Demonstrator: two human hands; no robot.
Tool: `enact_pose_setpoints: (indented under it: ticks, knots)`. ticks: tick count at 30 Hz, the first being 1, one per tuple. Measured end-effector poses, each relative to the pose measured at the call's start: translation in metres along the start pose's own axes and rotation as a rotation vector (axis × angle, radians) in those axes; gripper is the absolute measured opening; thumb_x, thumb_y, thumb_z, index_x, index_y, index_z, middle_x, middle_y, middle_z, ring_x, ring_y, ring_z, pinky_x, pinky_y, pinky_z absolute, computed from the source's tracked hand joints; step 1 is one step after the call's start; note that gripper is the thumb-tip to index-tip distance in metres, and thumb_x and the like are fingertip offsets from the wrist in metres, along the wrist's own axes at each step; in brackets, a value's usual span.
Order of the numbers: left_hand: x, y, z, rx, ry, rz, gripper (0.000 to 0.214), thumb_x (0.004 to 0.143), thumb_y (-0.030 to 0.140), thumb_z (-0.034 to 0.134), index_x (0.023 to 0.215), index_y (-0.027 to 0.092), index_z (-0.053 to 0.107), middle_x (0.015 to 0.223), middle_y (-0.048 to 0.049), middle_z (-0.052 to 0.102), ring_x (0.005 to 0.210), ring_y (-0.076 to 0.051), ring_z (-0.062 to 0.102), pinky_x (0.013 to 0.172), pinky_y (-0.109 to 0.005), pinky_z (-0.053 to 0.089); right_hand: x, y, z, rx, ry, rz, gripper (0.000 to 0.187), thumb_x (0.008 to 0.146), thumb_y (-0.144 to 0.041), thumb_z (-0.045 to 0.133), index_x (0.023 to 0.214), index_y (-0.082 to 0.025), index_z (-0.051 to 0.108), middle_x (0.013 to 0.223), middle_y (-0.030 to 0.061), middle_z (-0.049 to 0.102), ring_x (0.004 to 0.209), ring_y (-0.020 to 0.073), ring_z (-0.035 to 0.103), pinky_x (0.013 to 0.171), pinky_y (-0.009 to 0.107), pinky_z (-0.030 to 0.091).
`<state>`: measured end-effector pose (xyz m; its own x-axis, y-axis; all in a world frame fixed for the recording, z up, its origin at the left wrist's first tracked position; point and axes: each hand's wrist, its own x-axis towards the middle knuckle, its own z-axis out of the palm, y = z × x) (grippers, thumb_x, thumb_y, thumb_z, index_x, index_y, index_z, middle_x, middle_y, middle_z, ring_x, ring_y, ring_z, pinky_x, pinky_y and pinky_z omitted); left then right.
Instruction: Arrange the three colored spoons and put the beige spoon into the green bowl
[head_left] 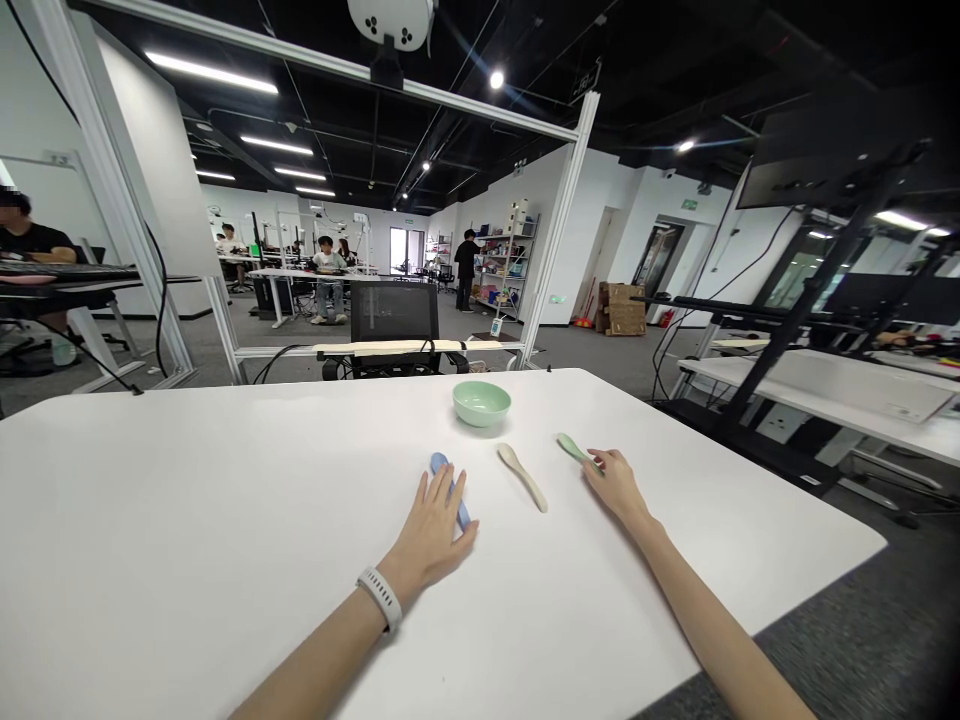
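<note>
My left hand [433,528] lies flat on the white table [187,520] with its fingers spread, resting over the handle of a blue spoon [440,465]. My right hand [616,483] is closed on the handle of a green spoon [570,447], whose bowl points away from me and lies on the table. Between the two lies a beige spoon [523,476], untouched. A pale green bowl [481,402] stands upright beyond the spoons, near the far edge. A white band sits on my left wrist.
A black chair [394,315] stands behind the table's far edge. A white frame [559,230] rises around the workplace. Monitor stands and another desk [825,385] are on the right. People sit and stand at desks in the background.
</note>
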<state>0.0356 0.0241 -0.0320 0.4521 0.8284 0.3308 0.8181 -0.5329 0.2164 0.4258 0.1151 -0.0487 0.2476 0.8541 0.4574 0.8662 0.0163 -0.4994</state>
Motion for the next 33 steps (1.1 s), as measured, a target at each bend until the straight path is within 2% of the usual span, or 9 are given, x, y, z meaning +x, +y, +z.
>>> enact_pose_setpoints:
  ticks: [5, 9, 12, 14, 16, 19, 23, 29, 33]
  knots:
    - [0.007, -0.013, -0.024, -0.022, 0.088, 0.053, 0.073, 0.103, 0.056, 0.033, 0.164, 0.017, 0.027, 0.172, -0.0156, 0.033, 0.162, -0.028, 0.025, 0.132, -0.056, 0.025, 0.001, -0.020, 0.000, 0.016, 0.005, -0.141, 0.042, 0.094, -0.030, 0.048, 0.122, -0.010, 0.072, 0.114, 0.0187, 0.068, 0.109, 0.0300, 0.065, 0.104, 0.046, 0.050]
    - [-0.002, -0.065, -0.067, 0.040, 0.198, -0.103, 0.069, 0.104, 0.054, 0.025, 0.161, 0.017, 0.033, 0.170, -0.0138, 0.039, 0.160, -0.025, 0.030, 0.132, -0.052, 0.025, 0.005, -0.053, 0.003, 0.036, -0.126, -0.296, 0.042, 0.098, -0.030, 0.045, 0.129, -0.015, 0.069, 0.129, 0.0186, 0.069, 0.125, 0.0312, 0.061, 0.113, 0.049, 0.045]
    - [-0.040, -0.129, -0.098, 0.158, 0.273, -0.265, 0.069, 0.102, 0.053, 0.027, 0.157, 0.014, 0.041, 0.165, -0.0168, 0.047, 0.157, -0.029, 0.038, 0.129, -0.056, 0.029, 0.008, -0.074, 0.012, 0.028, -0.215, -0.329, 0.044, 0.100, -0.028, 0.043, 0.135, -0.018, 0.067, 0.140, 0.0163, 0.066, 0.133, 0.0295, 0.058, 0.119, 0.048, 0.041]
    - [-0.077, -0.171, -0.112, 0.242, 0.249, -0.380, 0.071, 0.100, 0.052, 0.028, 0.153, 0.009, 0.047, 0.163, -0.0206, 0.048, 0.155, -0.034, 0.040, 0.127, -0.056, 0.033, 0.008, -0.081, 0.020, 0.031, -0.262, -0.344, 0.046, 0.099, -0.026, 0.043, 0.136, -0.016, 0.067, 0.145, 0.0163, 0.065, 0.137, 0.0293, 0.057, 0.121, 0.048, 0.039]
    - [-0.115, -0.206, -0.119, 0.319, 0.178, -0.505, 0.074, 0.097, 0.051, 0.027, 0.148, 0.003, 0.051, 0.160, -0.0255, 0.050, 0.152, -0.038, 0.044, 0.125, -0.056, 0.036, 0.006, -0.084, 0.028, 0.051, -0.294, -0.361, 0.046, 0.099, -0.025, 0.043, 0.136, -0.013, 0.068, 0.148, 0.0181, 0.063, 0.141, 0.0308, 0.056, 0.122, 0.048, 0.039]
    - [-0.158, -0.238, -0.117, 0.371, 0.108, -0.605, 0.074, 0.098, 0.049, 0.018, 0.146, 0.006, 0.054, 0.159, -0.0212, 0.053, 0.150, -0.034, 0.047, 0.124, -0.051, 0.037, 0.003, -0.084, 0.035, 0.087, -0.329, -0.375, 0.045, 0.100, -0.026, 0.044, 0.135, -0.013, 0.070, 0.149, 0.0189, 0.062, 0.143, 0.0320, 0.054, 0.121, 0.048, 0.041]
    - [-0.178, -0.252, -0.107, 0.342, 0.053, -0.618, 0.075, 0.096, 0.051, 0.019, 0.144, 0.008, 0.057, 0.155, -0.0202, 0.058, 0.146, -0.034, 0.052, 0.121, -0.050, 0.042, -0.001, -0.083, 0.036, 0.110, -0.347, -0.360, 0.043, 0.101, -0.025, 0.045, 0.130, -0.013, 0.074, 0.146, 0.0186, 0.065, 0.142, 0.0309, 0.056, 0.121, 0.047, 0.041]
    - [-0.177, -0.253, -0.103, 0.321, 0.055, -0.600, 0.078, 0.095, 0.052, 0.022, 0.145, 0.005, 0.057, 0.155, -0.0228, 0.057, 0.148, -0.038, 0.050, 0.120, -0.052, 0.042, -0.001, -0.085, 0.035, 0.095, -0.345, -0.364, 0.044, 0.101, -0.024, 0.044, 0.131, -0.010, 0.074, 0.146, 0.0195, 0.065, 0.142, 0.0307, 0.056, 0.122, 0.048, 0.040]
    - [-0.177, -0.249, -0.103, 0.346, 0.074, -0.635, 0.075, 0.095, 0.051, 0.018, 0.145, 0.010, 0.058, 0.155, -0.0161, 0.058, 0.148, -0.033, 0.051, 0.122, -0.047, 0.041, -0.002, -0.086, 0.035, 0.114, -0.340, -0.367, 0.043, 0.100, -0.023, 0.044, 0.129, -0.011, 0.074, 0.144, 0.0195, 0.066, 0.142, 0.0315, 0.056, 0.121, 0.050, 0.041]
